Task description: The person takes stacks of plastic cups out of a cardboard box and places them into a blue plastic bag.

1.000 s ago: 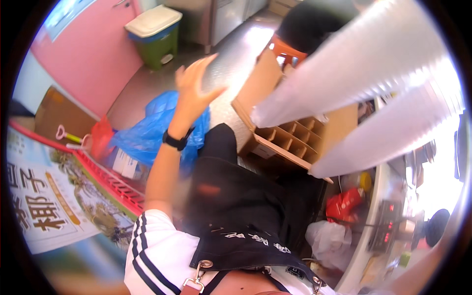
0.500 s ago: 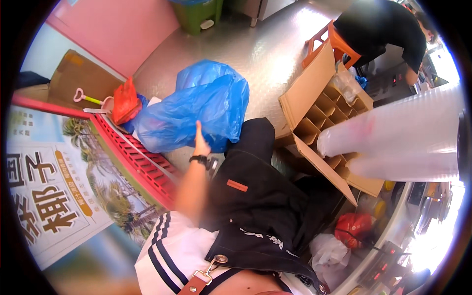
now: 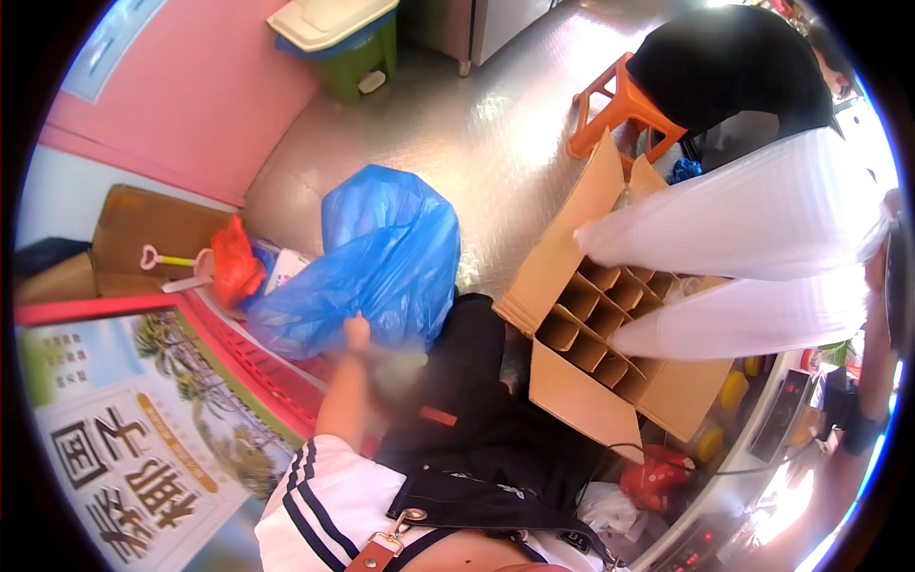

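Note:
A crumpled blue plastic bag (image 3: 396, 243) lies bunched on the left, beside my knee. My left hand (image 3: 355, 334) is at its lower edge with one finger or thumb pointing up; the other fingers are hidden or smeared. A grey-green blur is beside that wrist. On the right, two long stacks of clear plastic cups (image 3: 724, 214) in thin wrapping point inward over an open cardboard box (image 3: 581, 400) with divided compartments. At the far right rim my right hand (image 3: 888, 212) is wrapped round their outer ends, only partly in view.
An orange stool (image 3: 620, 110) and a co-worker in black (image 3: 734, 67) are beyond the box. A lidded green bin (image 3: 348, 57) stands far back. At left are a printed poster panel (image 3: 143, 410), a red plastic bag (image 3: 236, 267) and a small toy shovel (image 3: 176, 260).
The view has turned, showing the bin's lid. The cup stacks have spread apart over the box, and my right arm now shows at the rim. My left hand has drawn back slightly along the bag.

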Action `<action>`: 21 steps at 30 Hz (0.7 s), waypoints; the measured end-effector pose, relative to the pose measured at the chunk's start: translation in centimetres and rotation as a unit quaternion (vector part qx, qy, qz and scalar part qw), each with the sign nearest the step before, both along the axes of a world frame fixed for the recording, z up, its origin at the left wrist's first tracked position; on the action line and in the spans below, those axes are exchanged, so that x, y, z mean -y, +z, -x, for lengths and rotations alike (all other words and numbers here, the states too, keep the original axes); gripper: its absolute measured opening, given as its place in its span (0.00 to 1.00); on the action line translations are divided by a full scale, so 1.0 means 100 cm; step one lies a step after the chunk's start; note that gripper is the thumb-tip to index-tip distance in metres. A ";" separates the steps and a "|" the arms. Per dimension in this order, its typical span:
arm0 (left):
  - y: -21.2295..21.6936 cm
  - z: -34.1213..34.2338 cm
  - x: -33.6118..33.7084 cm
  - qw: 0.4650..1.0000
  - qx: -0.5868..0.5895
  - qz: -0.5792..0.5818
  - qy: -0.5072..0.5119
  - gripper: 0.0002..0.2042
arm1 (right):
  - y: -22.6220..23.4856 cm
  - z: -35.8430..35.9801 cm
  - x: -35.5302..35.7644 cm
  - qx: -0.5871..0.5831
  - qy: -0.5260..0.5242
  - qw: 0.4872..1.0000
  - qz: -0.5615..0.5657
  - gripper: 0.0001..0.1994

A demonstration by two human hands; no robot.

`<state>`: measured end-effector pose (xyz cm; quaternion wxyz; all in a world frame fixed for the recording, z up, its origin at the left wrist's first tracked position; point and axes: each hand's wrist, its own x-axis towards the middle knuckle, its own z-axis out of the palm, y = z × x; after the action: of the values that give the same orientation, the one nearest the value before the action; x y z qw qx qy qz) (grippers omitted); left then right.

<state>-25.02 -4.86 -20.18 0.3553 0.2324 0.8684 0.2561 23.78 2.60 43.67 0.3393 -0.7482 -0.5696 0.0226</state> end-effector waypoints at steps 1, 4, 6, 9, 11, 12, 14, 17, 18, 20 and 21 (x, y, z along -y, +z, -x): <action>0.024 -0.002 -0.008 0.999 -0.037 0.004 -0.025 0.14 | 0.002 -0.017 0.000 0.003 -0.014 1.000 0.004 0.17; 0.101 0.001 -0.027 0.995 -0.015 0.097 -0.027 0.14 | -0.001 -0.017 -0.017 -0.033 -0.090 0.995 0.010 0.18; 0.115 0.022 -0.028 0.997 0.061 0.055 -0.002 0.15 | -0.012 -0.055 -0.008 -0.201 -0.014 0.979 0.032 0.17; 0.150 0.005 -0.052 0.983 0.032 0.084 -0.160 0.16 | -0.003 -0.036 0.000 -0.220 0.024 0.972 0.082 0.11; 0.172 0.005 -0.061 0.978 0.036 0.070 -0.194 0.16 | 0.008 -0.010 -0.005 -0.241 -0.022 0.968 0.071 0.12; 0.181 0.007 -0.066 0.971 0.041 0.055 -0.228 0.16 | 0.015 -0.004 -0.006 -0.248 -0.038 0.966 0.064 0.13; 0.190 0.010 -0.074 0.965 0.035 0.073 -0.250 0.16 | 0.024 -0.001 0.004 -0.252 -0.062 0.964 0.054 0.14; 0.192 0.005 -0.072 0.958 0.003 0.081 -0.275 0.16 | 0.028 -0.006 0.029 -0.231 -0.070 0.970 0.022 0.16; 0.195 0.008 -0.069 0.949 -0.005 0.111 -0.296 0.16 | 0.029 0.001 0.035 -0.231 -0.093 0.968 0.033 0.15; 0.177 0.040 -0.064 0.921 -0.047 0.134 -0.363 0.18 | 0.026 0.006 0.047 -0.230 -0.095 0.968 0.034 0.14; 0.163 0.064 -0.056 0.925 -0.060 0.127 -0.353 0.18 | 0.024 0.005 0.052 -0.231 -0.070 0.970 0.023 0.14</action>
<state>-31.39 0.76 -3.86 0.3963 0.4916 0.7753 -0.0132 23.27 -2.63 46.07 0.4449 -0.7683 -0.4217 0.1844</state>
